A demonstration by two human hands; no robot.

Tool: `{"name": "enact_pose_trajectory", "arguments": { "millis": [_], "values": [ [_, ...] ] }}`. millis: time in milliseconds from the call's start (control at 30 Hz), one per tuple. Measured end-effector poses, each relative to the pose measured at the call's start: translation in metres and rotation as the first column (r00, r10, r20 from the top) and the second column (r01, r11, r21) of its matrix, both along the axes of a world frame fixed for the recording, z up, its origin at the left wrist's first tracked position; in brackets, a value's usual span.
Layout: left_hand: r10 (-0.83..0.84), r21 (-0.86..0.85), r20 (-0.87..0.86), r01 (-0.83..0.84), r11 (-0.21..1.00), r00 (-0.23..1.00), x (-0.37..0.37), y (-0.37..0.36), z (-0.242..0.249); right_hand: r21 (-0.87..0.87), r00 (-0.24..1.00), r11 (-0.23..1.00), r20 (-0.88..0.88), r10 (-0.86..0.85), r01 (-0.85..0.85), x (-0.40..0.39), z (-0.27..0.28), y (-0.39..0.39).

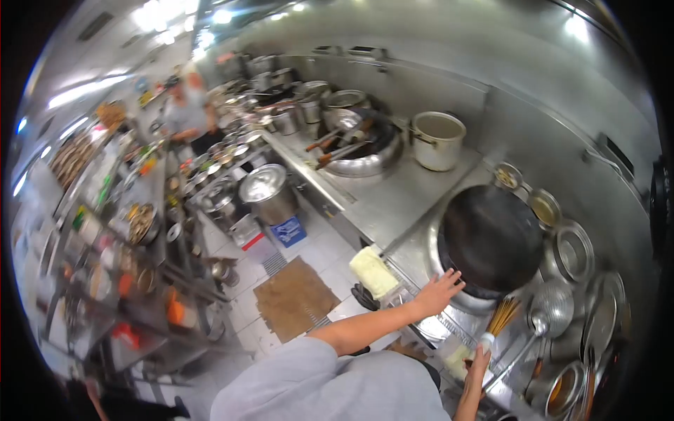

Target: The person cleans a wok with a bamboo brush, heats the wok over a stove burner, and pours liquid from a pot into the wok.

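My left hand (437, 293) is stretched out with its fingers apart at the near left edge of a large dark wok (491, 238), which sits on a round metal burner ring. Lower right, my right hand (479, 361) grips the white-bound handle of a bamboo brush (502, 319), its bristles pointing up toward the wok. A perforated metal skimmer (552, 309) lies just right of the brush. On the counter's front edge, left of my left hand, rests a folded pale yellow cloth (373, 272).
A white pot (439, 140) stands on the steel counter (414, 184) beyond the wok. Strainers and metal bowls (572, 251) line the right wall. A lidded steel pot (265, 188) is at left; a co-worker (188, 116) stands farther back. Cardboard (295, 298) lies on the floor.
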State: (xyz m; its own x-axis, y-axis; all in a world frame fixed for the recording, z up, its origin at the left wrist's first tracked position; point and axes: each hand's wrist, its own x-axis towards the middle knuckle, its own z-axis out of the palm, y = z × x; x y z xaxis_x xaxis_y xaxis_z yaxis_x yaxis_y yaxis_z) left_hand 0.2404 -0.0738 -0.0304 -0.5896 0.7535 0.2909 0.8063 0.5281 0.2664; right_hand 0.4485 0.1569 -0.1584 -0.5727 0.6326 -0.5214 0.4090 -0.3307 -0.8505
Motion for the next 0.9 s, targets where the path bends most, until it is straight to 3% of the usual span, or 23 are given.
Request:
{"name": "enact_pose_trajectory", "arguments": {
  "millis": [33,67,133,167,233,267,300,333,500,567,667,733,800,833,900],
  "values": [
    [-0.023,0.056,0.005,0.023,0.998,1.000,0.000,-0.005,-0.001,-0.051,0.996,0.999,-0.086,0.011,-0.015,0.012,0.010,-0.005],
    [-0.098,0.152,0.033,0.092,0.984,0.995,-0.001,-0.014,0.011,-0.029,0.979,0.988,-0.131,-0.154,0.151,0.018,0.026,-0.021],
    [-0.164,0.227,0.055,0.148,0.963,0.985,-0.002,-0.029,0.007,-0.195,0.933,0.977,-0.325,-0.152,0.091,0.049,0.048,-0.037],
    [-0.196,0.240,-0.021,0.195,0.951,0.980,0.002,-0.040,-0.001,-0.222,0.870,0.974,-0.486,-0.083,-0.032,0.063,0.047,-0.039],
    [-0.273,0.224,0.146,0.237,0.945,0.951,0.011,-0.059,-0.007,-0.410,0.884,0.912,-0.429,-0.185,-0.008,0.083,0.103,-0.068],
    [-0.310,0.222,0.144,0.275,0.936,0.940,0.018,-0.068,-0.013,-0.283,0.886,0.959,-0.446,-0.130,-0.001,0.094,0.074,-0.069],
    [-0.371,0.228,0.199,0.326,0.918,0.907,0.025,-0.080,-0.016,0.004,0.981,0.998,-0.183,-0.057,0.059,0.091,0.091,-0.090],
    [-0.407,0.223,0.248,0.357,0.907,0.879,0.030,-0.091,-0.020,0.076,0.979,0.985,-0.142,-0.146,0.158,0.098,0.096,-0.108],
    [-0.529,0.145,0.430,0.522,0.841,0.732,0.047,-0.147,-0.058,0.153,0.957,0.946,-0.008,-0.289,0.287,0.173,0.054,-0.175],
    [-0.551,0.133,0.472,0.563,0.816,0.688,0.050,-0.168,-0.080,0.531,0.934,0.831,0.188,-0.304,0.164,0.216,0.033,-0.215],
    [-0.603,0.089,0.541,0.673,0.735,0.586,0.043,-0.195,-0.123,0.461,0.849,0.876,0.398,-0.348,0.143,0.280,0.002,-0.281],
    [-0.604,0.037,0.599,0.735,0.677,0.526,0.021,-0.218,-0.182,0.410,0.760,0.891,0.510,-0.402,0.196,0.322,-0.030,-0.332],
    [-0.233,-0.085,0.888,0.641,0.763,0.395,-0.003,-0.238,-0.254,0.334,0.680,0.916,0.620,-0.391,0.223,0.358,-0.064,-0.393],
    [-0.432,-0.164,0.780,0.814,0.557,0.453,0.010,-0.233,-0.215,0.302,0.619,0.900,0.655,-0.435,0.313,0.375,-0.086,-0.425],
    [-0.372,-0.256,0.808,0.842,0.474,0.456,0.024,-0.232,-0.213,0.184,0.514,0.852,0.729,-0.453,0.490,0.403,-0.117,-0.483]
  ]
}}
